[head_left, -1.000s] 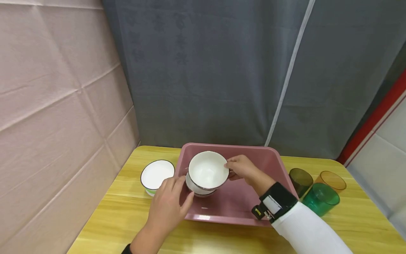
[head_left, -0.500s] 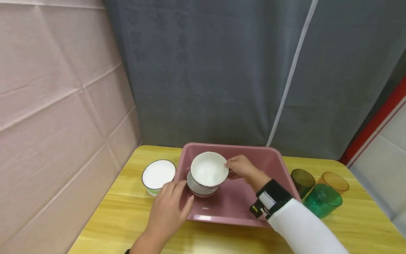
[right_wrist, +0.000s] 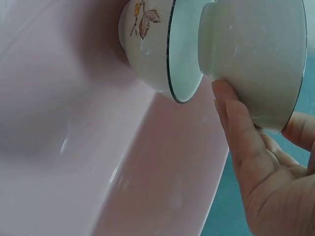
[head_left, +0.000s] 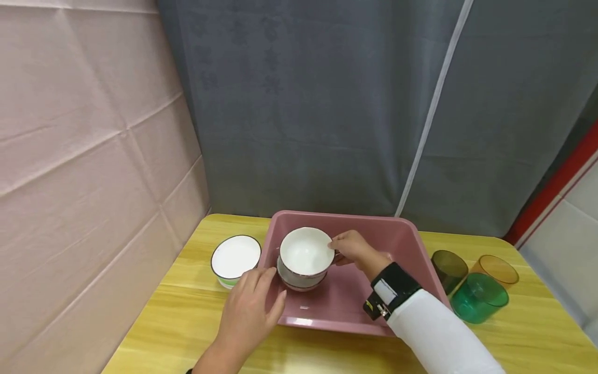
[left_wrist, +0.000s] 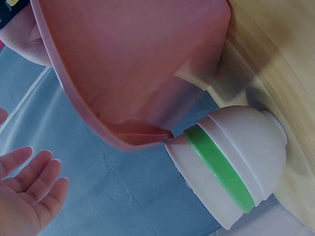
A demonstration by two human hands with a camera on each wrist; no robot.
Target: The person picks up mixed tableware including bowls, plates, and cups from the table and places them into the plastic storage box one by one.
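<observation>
My right hand [head_left: 352, 248] pinches a white bowl [head_left: 307, 251] with a dark rim, thumb near the rim and fingers under its side. The bowl is held over a second white bowl [head_left: 301, 280] in the left part of the pink basin [head_left: 348, 326]. In the right wrist view this lower bowl [right_wrist: 147, 54] bears a brown leaf pattern, and the held bowl [right_wrist: 256, 59] overlaps its mouth. My left hand [head_left: 249, 309] has relaxed, spread fingers by the basin's left front edge, holding nothing; the left wrist view shows its fingers [left_wrist: 37, 179] apart from the basin.
White bowls with a green band [left_wrist: 219, 167] sit nested on the wooden table [head_left: 159, 322], left of the basin. To its right stand a brown cup [head_left: 449, 270], an orange cup [head_left: 502, 270] and a green cup [head_left: 478, 298]. A grey curtain [head_left: 299, 104] hangs behind.
The held bowl has shifted slightly left and down over the lower bowl, along with my right hand. My left hand keeps its place, and the head view has turned slightly.
</observation>
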